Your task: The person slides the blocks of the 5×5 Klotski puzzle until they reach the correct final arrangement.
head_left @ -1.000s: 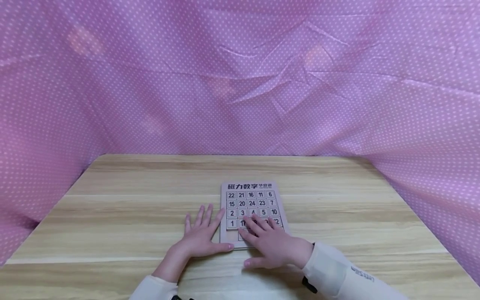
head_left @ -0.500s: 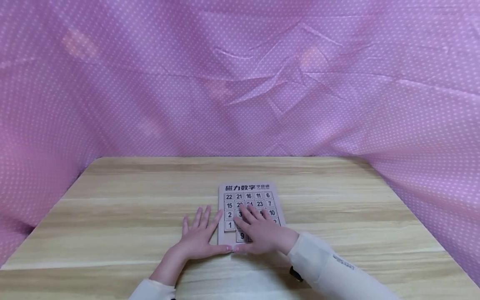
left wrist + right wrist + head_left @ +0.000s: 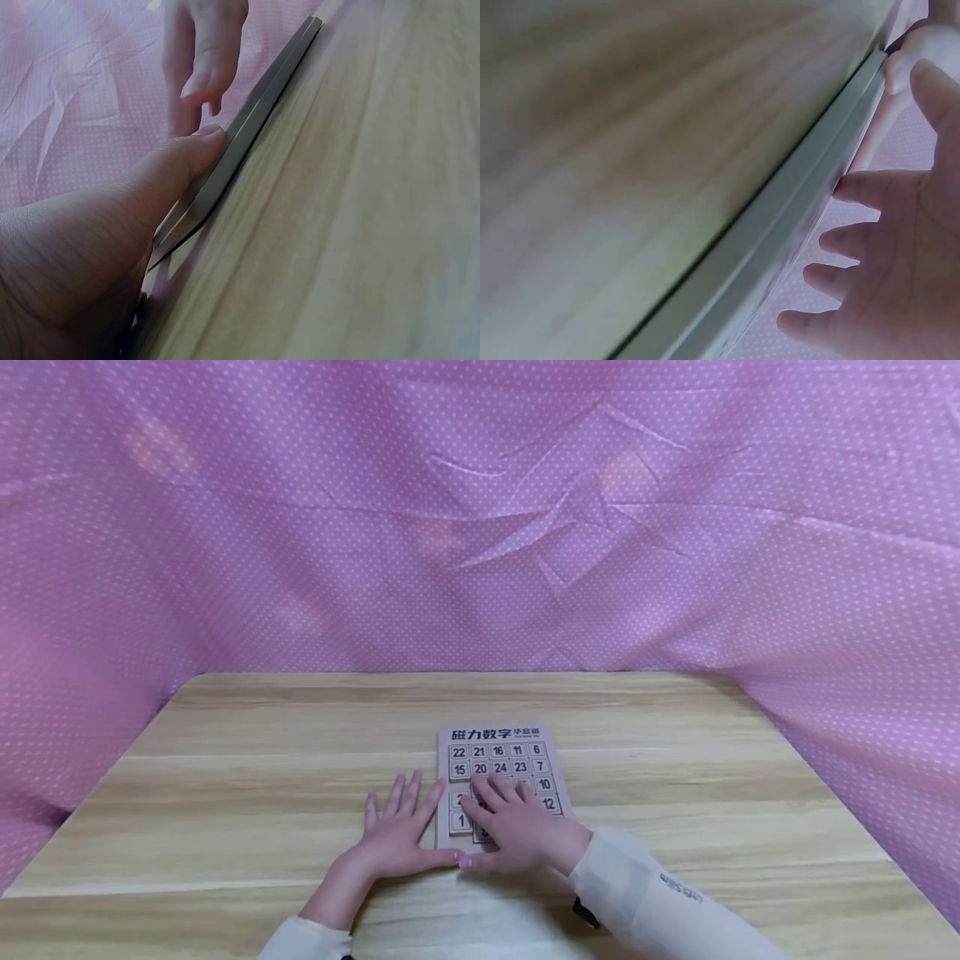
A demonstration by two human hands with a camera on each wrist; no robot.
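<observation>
A sliding number puzzle (image 3: 442,835) lies flat on the table in the head view, its numbered tiles in rows under a printed heading. Left of it my left hand (image 3: 397,843) rests with fingers spread, the thumb touching the lower left corner of the frame, as the left wrist view also shows at the puzzle's edge (image 3: 232,154). My right hand (image 3: 519,832) spreads over the lower tiles and hides several. Its index fingertip touches tile 2 (image 3: 456,801), above tile 1 (image 3: 461,822). A gap shows between tile 15 (image 3: 460,769) and tile 2.
The wood-grain table (image 3: 262,752) extends on both sides of the puzzle. A pink dotted cloth (image 3: 480,527) hangs behind the table and down both its sides.
Tiles 2 and 1 have slid toward me in the left column, so the gap has moved from below tile 1 to above tile 2. My right hand has shifted left; the left stays put.
</observation>
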